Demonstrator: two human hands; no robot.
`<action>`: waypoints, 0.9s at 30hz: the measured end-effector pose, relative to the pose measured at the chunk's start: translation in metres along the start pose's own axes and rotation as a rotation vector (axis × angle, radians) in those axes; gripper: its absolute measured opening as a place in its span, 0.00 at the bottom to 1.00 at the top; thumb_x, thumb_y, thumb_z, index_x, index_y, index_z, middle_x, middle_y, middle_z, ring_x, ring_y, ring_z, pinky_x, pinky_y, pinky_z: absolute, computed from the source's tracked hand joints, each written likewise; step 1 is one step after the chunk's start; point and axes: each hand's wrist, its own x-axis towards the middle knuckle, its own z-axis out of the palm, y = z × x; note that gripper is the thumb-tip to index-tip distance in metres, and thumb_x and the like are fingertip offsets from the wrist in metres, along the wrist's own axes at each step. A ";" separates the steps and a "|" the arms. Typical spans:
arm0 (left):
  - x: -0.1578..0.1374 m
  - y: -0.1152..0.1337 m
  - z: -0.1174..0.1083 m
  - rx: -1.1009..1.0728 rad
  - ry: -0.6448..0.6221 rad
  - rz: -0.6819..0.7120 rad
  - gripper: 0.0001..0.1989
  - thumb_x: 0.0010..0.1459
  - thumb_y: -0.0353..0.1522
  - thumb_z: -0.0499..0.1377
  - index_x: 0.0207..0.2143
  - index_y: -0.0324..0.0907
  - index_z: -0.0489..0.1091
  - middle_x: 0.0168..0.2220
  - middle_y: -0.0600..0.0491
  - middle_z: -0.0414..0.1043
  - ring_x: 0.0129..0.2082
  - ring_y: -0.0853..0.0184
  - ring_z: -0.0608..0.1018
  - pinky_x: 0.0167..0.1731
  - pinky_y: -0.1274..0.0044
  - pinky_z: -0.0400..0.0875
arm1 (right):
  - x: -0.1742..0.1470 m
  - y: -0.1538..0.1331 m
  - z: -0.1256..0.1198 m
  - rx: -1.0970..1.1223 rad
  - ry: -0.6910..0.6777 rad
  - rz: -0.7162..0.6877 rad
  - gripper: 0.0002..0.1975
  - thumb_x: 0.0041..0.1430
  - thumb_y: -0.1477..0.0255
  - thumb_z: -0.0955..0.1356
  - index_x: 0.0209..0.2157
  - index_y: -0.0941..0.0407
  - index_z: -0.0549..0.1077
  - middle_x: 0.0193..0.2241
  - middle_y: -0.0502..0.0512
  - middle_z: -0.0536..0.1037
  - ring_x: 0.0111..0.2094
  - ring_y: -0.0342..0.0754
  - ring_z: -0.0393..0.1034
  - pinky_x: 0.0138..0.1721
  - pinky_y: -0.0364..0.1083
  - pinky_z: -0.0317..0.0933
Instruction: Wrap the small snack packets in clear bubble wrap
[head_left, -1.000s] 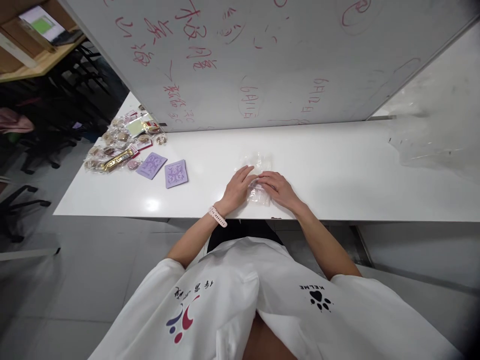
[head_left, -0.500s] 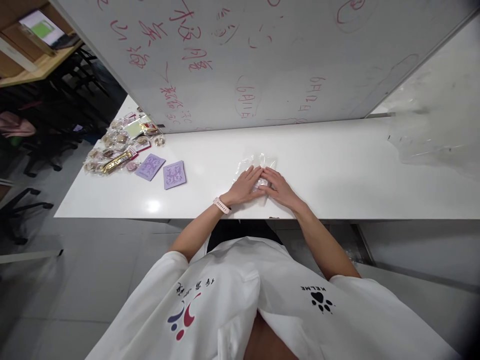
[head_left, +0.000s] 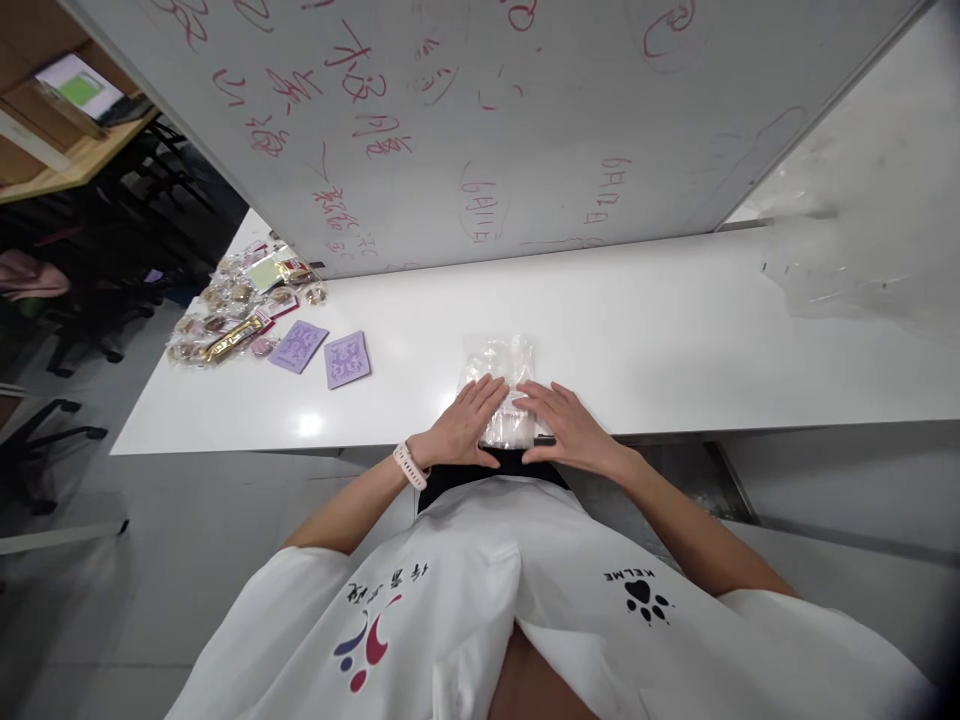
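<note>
A clear plastic bag (head_left: 496,352) lies flat at the table's front edge, its lower end reaching to the edge. On its left side rests my left hand (head_left: 471,415), fingers stretched out and thumb apart; a pale pink band circles that wrist. My right hand (head_left: 562,422) is at the bag's right side, fingers spread, with the fingertips over the plastic. Neither hand grips the bag. Whether anything is inside the bag, I cannot tell.
Two purple patterned cards or packets (head_left: 348,359) lie left of the bag. Beyond them is a pile of small wrapped snacks (head_left: 238,300). A whiteboard (head_left: 555,130) with red writing stands along the table's (head_left: 675,340) back. Clear plastic sheeting (head_left: 847,250) lies at the right.
Both hands have come nearer to my body and moved apart, uncovering more of the bag. The bag now lies closer to the front edge and looks flatter.
</note>
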 end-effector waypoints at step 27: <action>0.057 0.021 -0.019 0.260 0.425 -0.283 0.13 0.66 0.30 0.51 0.52 0.43 0.68 0.62 0.43 0.66 0.67 0.53 0.61 0.67 0.52 0.46 | 0.034 -0.014 0.032 0.046 0.661 0.623 0.14 0.60 0.59 0.69 0.40 0.54 0.67 0.41 0.56 0.73 0.38 0.51 0.68 0.43 0.51 0.56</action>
